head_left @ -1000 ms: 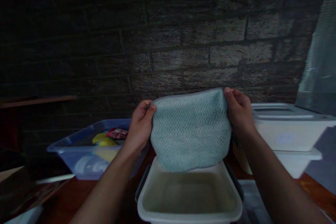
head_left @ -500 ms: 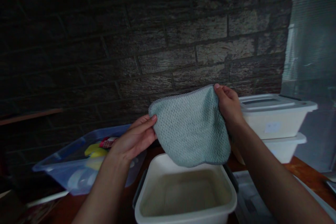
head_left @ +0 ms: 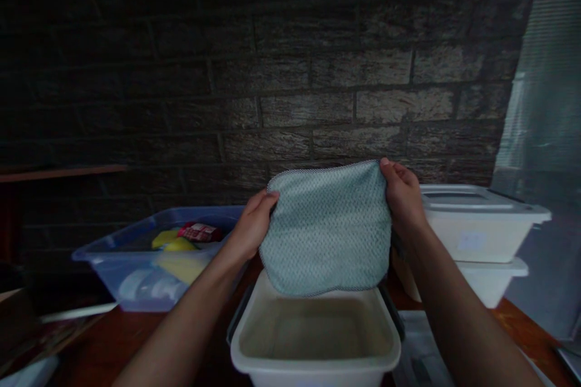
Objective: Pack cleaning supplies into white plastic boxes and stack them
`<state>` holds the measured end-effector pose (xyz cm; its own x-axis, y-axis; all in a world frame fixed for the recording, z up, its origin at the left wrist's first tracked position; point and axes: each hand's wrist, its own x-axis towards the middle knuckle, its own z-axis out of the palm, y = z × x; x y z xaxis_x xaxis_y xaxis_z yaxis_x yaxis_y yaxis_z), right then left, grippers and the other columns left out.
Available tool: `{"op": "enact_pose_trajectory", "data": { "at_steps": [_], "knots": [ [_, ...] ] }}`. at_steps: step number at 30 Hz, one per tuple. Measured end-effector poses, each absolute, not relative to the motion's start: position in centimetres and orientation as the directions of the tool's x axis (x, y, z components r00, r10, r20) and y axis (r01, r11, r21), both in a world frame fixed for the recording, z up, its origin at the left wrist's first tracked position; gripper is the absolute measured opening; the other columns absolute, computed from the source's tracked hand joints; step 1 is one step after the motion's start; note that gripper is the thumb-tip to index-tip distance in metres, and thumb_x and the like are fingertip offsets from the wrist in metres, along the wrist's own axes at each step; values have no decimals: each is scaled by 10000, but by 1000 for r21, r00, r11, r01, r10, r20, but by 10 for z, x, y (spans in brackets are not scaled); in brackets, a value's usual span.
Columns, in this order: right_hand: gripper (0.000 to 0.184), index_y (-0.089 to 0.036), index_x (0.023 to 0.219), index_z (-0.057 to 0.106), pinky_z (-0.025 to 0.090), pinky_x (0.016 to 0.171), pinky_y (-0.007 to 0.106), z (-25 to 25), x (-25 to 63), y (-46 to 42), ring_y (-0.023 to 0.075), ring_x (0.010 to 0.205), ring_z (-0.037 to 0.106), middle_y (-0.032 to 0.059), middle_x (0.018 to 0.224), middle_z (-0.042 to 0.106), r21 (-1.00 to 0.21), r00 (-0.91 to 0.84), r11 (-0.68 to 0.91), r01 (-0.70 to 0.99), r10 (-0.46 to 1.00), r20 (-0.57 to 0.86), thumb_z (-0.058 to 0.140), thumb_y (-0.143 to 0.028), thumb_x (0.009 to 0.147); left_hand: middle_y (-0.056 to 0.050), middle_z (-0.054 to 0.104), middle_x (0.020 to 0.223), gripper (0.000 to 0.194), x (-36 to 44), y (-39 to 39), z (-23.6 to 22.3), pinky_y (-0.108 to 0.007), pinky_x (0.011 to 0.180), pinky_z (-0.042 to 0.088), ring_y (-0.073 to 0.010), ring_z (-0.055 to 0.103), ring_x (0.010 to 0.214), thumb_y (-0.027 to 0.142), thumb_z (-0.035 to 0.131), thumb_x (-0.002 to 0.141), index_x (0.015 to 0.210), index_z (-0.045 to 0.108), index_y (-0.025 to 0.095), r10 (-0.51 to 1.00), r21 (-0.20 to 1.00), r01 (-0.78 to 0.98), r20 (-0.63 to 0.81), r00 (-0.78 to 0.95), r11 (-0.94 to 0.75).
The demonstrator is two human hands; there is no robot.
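Observation:
A pale green cleaning cloth [head_left: 329, 230] with a waffle-like texture and a checked edge hangs spread out between my hands. My left hand [head_left: 256, 221] pinches its left side near the upper corner. At the upper right corner, my right hand [head_left: 402, 190] grips it between thumb and fingers. Below the cloth stands a white plastic bin [head_left: 315, 366] with dark handles at its sides and nothing visible inside. The cloth's lower edge overlaps the bin's far rim in view; I cannot tell whether they touch.
To the left, a translucent blue tub [head_left: 136, 269] holds yellow items and a red packet [head_left: 200, 231]. Two lidded white boxes [head_left: 481, 236] are stacked at the right. A flat pale lid or tray [head_left: 415, 338] lies on the wooden table [head_left: 131, 338]. A dark brick wall [head_left: 290, 72] rises behind.
The cloth has been pulled flatter and squarer between my hands. My left hand has closed more firmly on its edge. The camera view has shifted slightly.

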<state>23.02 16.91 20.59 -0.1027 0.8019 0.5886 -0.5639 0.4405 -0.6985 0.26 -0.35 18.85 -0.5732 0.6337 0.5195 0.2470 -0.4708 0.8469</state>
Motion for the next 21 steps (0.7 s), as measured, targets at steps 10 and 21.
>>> {"op": "enact_pose_trajectory", "data": {
  "at_steps": [10, 21],
  "knots": [
    [409, -232, 759, 599, 404, 500, 268, 205, 228, 165, 134, 554, 475, -27, 664, 537, -704, -112, 454, -547, 793, 599, 785, -596, 776, -28, 756, 902, 190, 6, -20, 207, -252, 713, 519, -161, 678, 760, 205, 781, 764, 947, 740, 171, 773, 839, -157, 386, -504, -521],
    [409, -239, 717, 569, 425, 516, 288, 209, 230, 163, 145, 552, 502, -22, 641, 528, -695, -137, 505, -512, 750, 647, 772, -588, 781, -32, 751, 988, 270, -11, -12, 200, -263, 748, 522, -178, 684, 835, 377, 773, 831, 1028, 714, 202, 675, 805, 58, 531, -512, -590]
  ]
}}
